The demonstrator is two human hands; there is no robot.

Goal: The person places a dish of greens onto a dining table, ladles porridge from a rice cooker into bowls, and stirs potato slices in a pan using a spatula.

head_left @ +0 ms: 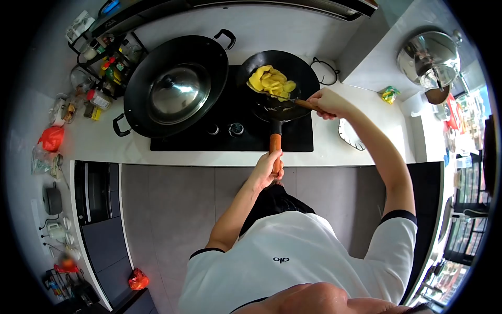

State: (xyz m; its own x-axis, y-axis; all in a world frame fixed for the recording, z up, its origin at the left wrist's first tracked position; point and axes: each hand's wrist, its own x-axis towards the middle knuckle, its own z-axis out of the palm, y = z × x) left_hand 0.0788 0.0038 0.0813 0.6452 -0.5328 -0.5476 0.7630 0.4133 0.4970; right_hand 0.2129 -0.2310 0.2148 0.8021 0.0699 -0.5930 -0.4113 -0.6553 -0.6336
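My left hand [266, 170] is wrapped round the orange-brown handle [275, 142] of a dark frying pan [306, 68] on the right burner. Yellow slices [272, 82], like potato, lie heaped toward the back left of the pan. My right hand [330, 103] grips the wooden handle of a spatula [307, 105]. The spatula's metal end reaches into the pan just below the slices, partly lost against the dark surface.
A large black wok [138, 99] with a glass lid [180, 94] inside it takes up the left of the black cooktop [230, 140]. A white scalloped dish [349, 135] sits right of the stove. Seasoning bottles [99, 98] crowd the left corner. A steel pot [429, 55] stands back right.
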